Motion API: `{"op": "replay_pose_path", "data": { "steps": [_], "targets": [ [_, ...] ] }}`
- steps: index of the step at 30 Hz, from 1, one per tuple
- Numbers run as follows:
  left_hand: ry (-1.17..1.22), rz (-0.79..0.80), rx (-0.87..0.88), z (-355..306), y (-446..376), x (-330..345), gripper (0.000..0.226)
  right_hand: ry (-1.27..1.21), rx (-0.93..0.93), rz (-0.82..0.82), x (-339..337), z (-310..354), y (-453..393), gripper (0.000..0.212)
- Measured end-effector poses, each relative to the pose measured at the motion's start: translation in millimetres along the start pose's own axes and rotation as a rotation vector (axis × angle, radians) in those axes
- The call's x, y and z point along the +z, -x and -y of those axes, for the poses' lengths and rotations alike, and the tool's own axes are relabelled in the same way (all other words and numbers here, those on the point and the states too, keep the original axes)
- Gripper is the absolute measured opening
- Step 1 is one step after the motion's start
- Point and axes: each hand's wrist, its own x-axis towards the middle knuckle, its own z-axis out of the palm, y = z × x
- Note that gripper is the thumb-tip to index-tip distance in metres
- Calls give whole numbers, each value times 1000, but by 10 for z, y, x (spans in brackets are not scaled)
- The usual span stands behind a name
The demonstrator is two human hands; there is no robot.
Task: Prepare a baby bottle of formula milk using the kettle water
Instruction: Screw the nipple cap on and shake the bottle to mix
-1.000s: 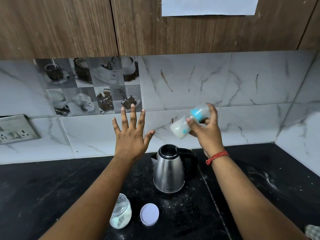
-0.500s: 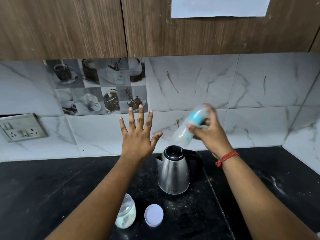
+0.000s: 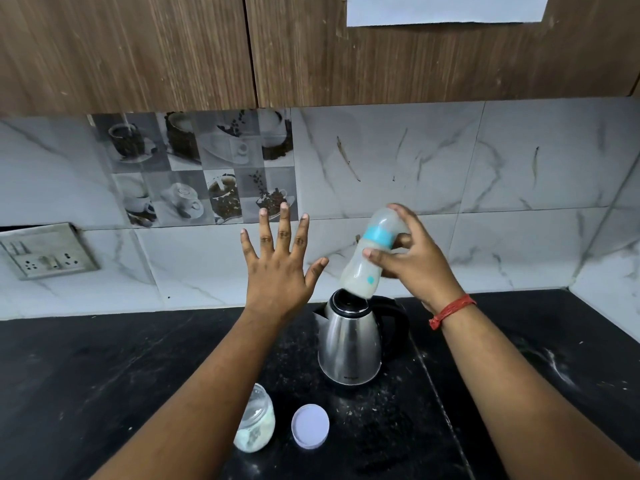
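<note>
My right hand (image 3: 412, 261) grips a baby bottle (image 3: 367, 265) with a blue collar and a clear cap, tilted in the air just above the kettle. Milky white liquid fills its lower part. The steel kettle (image 3: 349, 341) with a black handle stands on the black counter, its lid off or open. My left hand (image 3: 280, 268) is raised left of the bottle with fingers spread and holds nothing. A small glass jar (image 3: 256, 424) of white powder stands uncapped near the front, its white lid (image 3: 310, 426) lying beside it.
The black stone counter (image 3: 104, 375) runs left and right of the kettle, dusted with white specks. A socket plate (image 3: 45, 251) sits on the tiled wall at left. Wooden cabinets (image 3: 138, 50) hang overhead, with a marble side wall at right.
The bottle in my right hand has swung from nearly horizontal to more upright, base down toward the kettle. My left hand stays raised and spread.
</note>
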Motion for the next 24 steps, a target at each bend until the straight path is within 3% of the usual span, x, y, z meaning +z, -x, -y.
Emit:
{"op": "replay_pose_path", "data": {
  "steps": [3,6,9,12,15,18,21,24],
  "targets": [
    [7,-5,-18,11,-1,9,79,-96,-27,-182,-78,-17,-46,83],
    [8,-7,-17,17,-1,1,79,22,-25,-34,-79,20,-38,80],
    [24,-7,-31,22,-13,-1,79,-61,-44,-165,-162,-27,-66,81],
    [26,-7,-25,1,-12,-5,79,-26,-16,-13,-201,-4,-68,83],
    [25,0,-27,-10,-21,-2,79,-110,-41,-135,-238,-2,-66,83],
    [18,3,-26,-30,-24,9,80,-52,-18,0,-247,0,-57,84],
    [28,3,-21,-38,-22,18,78,-80,-48,-155,-268,-18,-48,81],
    [28,-5,-19,-41,-23,14,77,22,-41,11,-271,-3,-60,84]
  ]
}}
